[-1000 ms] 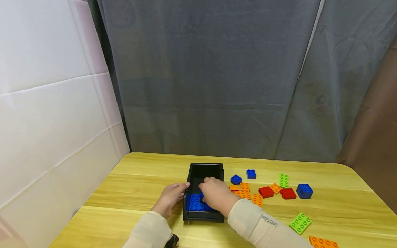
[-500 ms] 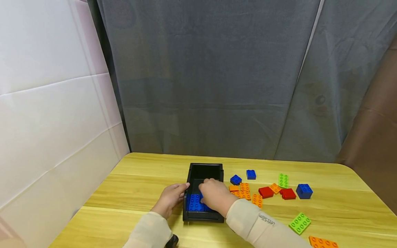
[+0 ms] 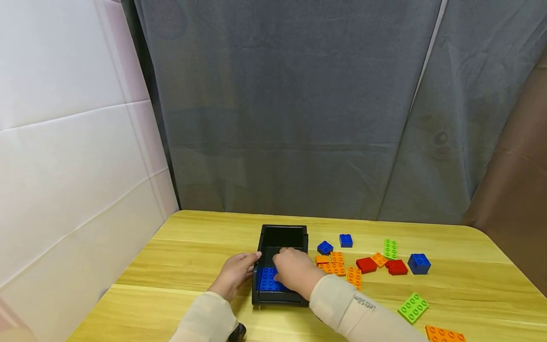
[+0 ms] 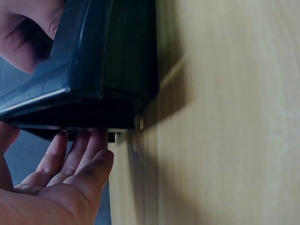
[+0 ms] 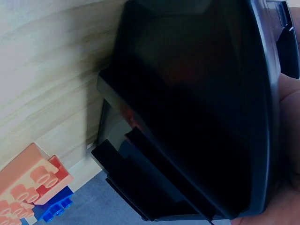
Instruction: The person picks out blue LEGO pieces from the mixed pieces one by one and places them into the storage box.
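On the table stands a black open bin (image 3: 279, 298) with studded blue bricks (image 3: 268, 280) packed at its near end. My left hand (image 3: 235, 273) holds the bin's left side, its thumb at the rim. In the left wrist view the other fingers (image 4: 77, 161) lie against that side, under the rim. My right hand (image 3: 297, 270) reaches over the right wall into the bin, fingers bent down at a blue brick beside the others. Its fingertips are hidden behind the hand. The left wrist view shows part of this right hand (image 4: 23, 35) beyond the bin wall.
Right of the bin lie several orange bricks (image 3: 332, 269), two small blue bricks (image 3: 346, 241), red bricks (image 3: 397, 267), green bricks (image 3: 413, 308) and a taller blue brick (image 3: 419, 263). Another orange brick (image 3: 444, 334) is at the front. A grey curtain (image 3: 278, 118) hangs behind the table.
My right hand has shifted slightly down and left inside the bin. The dark gap beside the visible blue bricks has closed from view. My left hand and the bin stay put.
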`<state>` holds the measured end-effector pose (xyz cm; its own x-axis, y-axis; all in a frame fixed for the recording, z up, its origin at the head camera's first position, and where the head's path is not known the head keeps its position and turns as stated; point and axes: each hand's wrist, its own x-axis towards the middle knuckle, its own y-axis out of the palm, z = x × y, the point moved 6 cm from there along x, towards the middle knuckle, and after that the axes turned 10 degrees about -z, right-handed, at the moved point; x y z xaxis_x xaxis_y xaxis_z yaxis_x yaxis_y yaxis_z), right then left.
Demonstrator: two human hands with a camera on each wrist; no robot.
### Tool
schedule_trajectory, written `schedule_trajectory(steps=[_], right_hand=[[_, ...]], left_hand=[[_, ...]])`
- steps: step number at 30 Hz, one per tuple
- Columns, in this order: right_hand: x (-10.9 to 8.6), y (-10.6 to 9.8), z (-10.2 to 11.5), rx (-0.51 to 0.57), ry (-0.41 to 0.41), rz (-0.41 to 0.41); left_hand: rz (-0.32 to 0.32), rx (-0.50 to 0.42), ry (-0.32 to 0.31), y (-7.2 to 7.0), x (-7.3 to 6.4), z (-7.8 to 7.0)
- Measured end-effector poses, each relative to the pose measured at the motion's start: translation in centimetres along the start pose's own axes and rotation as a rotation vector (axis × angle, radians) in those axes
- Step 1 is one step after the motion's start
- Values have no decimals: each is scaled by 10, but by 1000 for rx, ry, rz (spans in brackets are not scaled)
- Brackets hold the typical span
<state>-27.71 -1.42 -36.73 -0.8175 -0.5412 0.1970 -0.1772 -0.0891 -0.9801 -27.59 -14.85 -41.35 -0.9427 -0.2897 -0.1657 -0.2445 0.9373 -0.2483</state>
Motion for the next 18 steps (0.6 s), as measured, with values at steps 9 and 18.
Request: schedule_trajectory(steps=[9,18], right_hand=[[0,4,1,13,12,9],[1,6,1,28,33,16]], left_hand=[[-5,8,-2,0,1,1],[-5,23,-10,-1,0,0]])
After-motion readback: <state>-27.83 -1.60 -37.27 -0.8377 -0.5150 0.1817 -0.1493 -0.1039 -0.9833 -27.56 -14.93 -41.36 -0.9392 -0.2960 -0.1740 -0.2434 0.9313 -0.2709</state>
